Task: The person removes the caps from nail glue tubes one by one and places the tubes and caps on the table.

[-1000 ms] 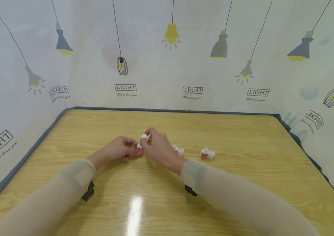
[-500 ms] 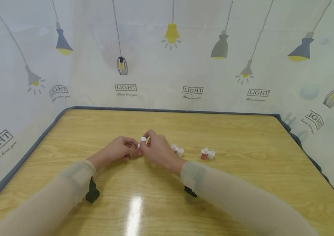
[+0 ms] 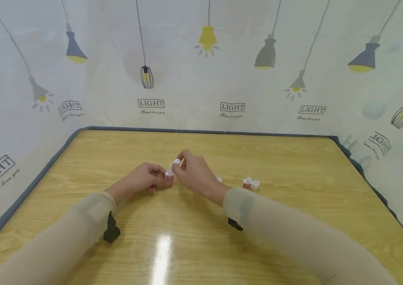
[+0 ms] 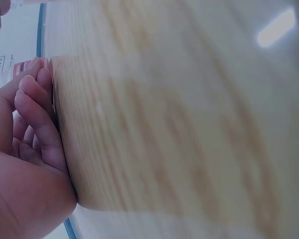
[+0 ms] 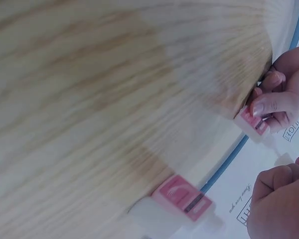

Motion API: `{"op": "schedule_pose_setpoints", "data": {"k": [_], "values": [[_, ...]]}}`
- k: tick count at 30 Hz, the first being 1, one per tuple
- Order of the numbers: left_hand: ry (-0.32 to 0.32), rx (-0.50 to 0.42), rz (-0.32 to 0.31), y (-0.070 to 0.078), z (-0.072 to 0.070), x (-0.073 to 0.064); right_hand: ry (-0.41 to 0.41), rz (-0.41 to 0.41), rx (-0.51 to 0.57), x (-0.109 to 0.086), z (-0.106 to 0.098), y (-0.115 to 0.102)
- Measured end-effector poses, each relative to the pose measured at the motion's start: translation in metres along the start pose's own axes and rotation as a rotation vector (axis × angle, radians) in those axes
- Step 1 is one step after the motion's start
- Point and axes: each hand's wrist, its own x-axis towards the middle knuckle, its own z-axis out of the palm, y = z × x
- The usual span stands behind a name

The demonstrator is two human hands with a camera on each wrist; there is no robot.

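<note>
My left hand [image 3: 143, 176] holds a small white bottle [image 3: 169, 176] with a red label upright on the table, between thumb and fingers. Just above it, my right hand [image 3: 195, 173] pinches a white cap [image 3: 177, 161]. In the right wrist view a narrow pale piece shows between that cap [image 5: 284, 159] and the held bottle [image 5: 252, 122]; whether they touch is unclear. A second red-labelled bottle [image 5: 183, 197] stands nearer the right wrist with a white cap [image 5: 155, 217] beside it. In the head view the right hand and wrist hide most of these two.
Farther right on the wooden table [image 3: 294, 166] stands another red-labelled bottle [image 3: 247, 183], with a loose white cap [image 3: 255, 185] next to it. A lamp-patterned wall covering [image 3: 194, 79] borders the table's back and sides.
My right hand dipped slightly with the cap, then rose and moved right, widening the gap over the held bottle. The right wrist now covers the middle bottle. My left hand stayed put.
</note>
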Motion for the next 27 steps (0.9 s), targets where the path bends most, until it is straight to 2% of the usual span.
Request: {"op": "schedule_pose_setpoints", "data": {"k": [8, 13, 27], "values": [[-0.004, 0.018, 0.003, 0.001, -0.002, 0.0, -0.009, -0.019, -0.042, -0.004, -0.008, 0.008], [-0.015, 0.012, -0.022, -0.001, -0.003, 0.002, -0.037, -0.031, -0.053, -0.007, -0.012, 0.01], [-0.022, 0.016, -0.031, 0.002, -0.001, 0.0, -0.103, -0.07, -0.167, -0.01, -0.017, 0.014]]}}
